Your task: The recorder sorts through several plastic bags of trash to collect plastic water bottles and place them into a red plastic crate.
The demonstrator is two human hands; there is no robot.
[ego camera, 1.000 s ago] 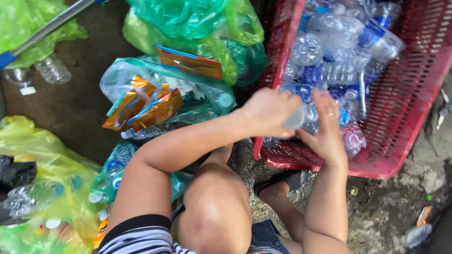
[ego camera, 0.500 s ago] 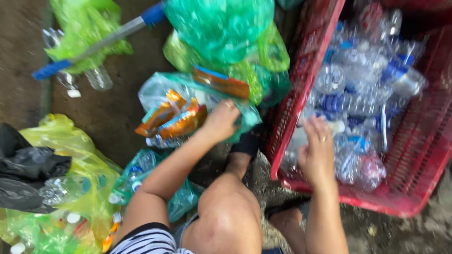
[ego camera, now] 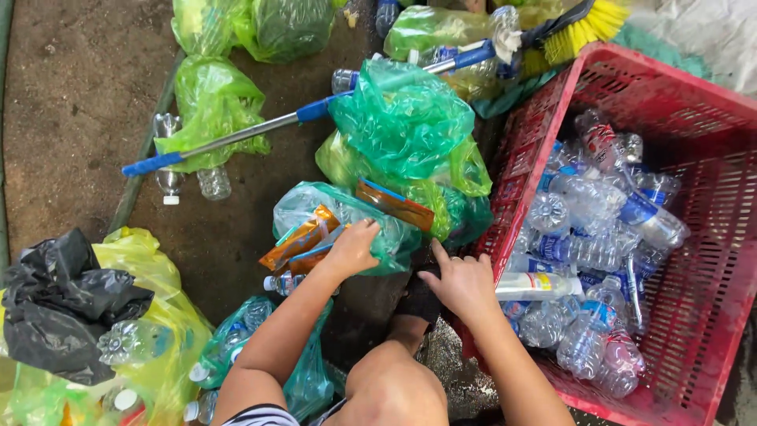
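**Left hand in green bag; right hand at crate edge**

The left hand (ego camera: 352,246) grips the crinkled mouth of a translucent green plastic bag (ego camera: 311,207), fingers curled closed on the film. The bag lies on the ground just left of the red crate (ego camera: 694,260) and holds orange foil wrappers (ego camera: 301,238), glossy and creased. The right hand (ego camera: 464,282) rests at the crate's near left corner, fingers spread and half open, holding nothing that can be seen; a white tube-shaped bottle (ego camera: 536,285) lies just beside its fingertips, inside the crate.

The crate is rigid moulded plastic with a slotted lattice wall. It is filled with clear, crushed plastic bottles (ego camera: 587,213), ribbed and dented, several with blue labels.

Left of the crate, behind the held bag, stands a heap of knotted green and yellow-green bags (ego camera: 402,126). A broom with a blue-and-metal handle (ego camera: 236,136) and yellow bristles lies across this heap. Far left of the crate, a yellow bag (ego camera: 158,276) carries crumpled black film (ego camera: 63,300). The ground is dark, damp and rough.
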